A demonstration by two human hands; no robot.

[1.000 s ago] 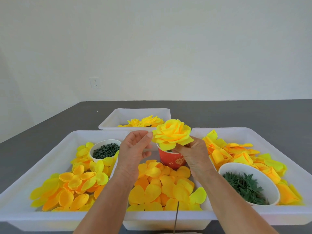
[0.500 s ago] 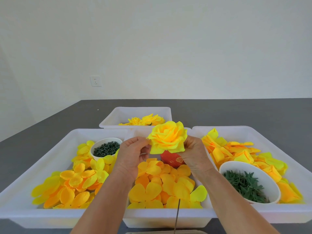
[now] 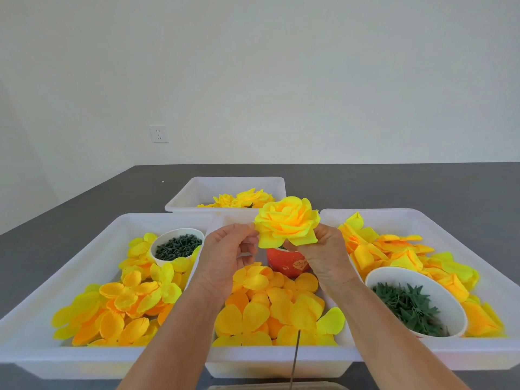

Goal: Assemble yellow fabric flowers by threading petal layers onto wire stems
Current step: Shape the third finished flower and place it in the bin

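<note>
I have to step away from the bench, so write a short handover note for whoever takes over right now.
Left hand: pinches the edge of the assembled flower.
Right hand: grips the flower from beneath.
Flower: held above the red cup.
Done: this bloom looks full; finished flowers lie in the far bin.
Left: loose petals fill the near trays; a wire stands at the front edge.

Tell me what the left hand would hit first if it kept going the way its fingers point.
Probably the yellow flower: the left hand has its fingertips at the bloom's left edge already, pointing up and right into it. Depth is uncertain.
</note>
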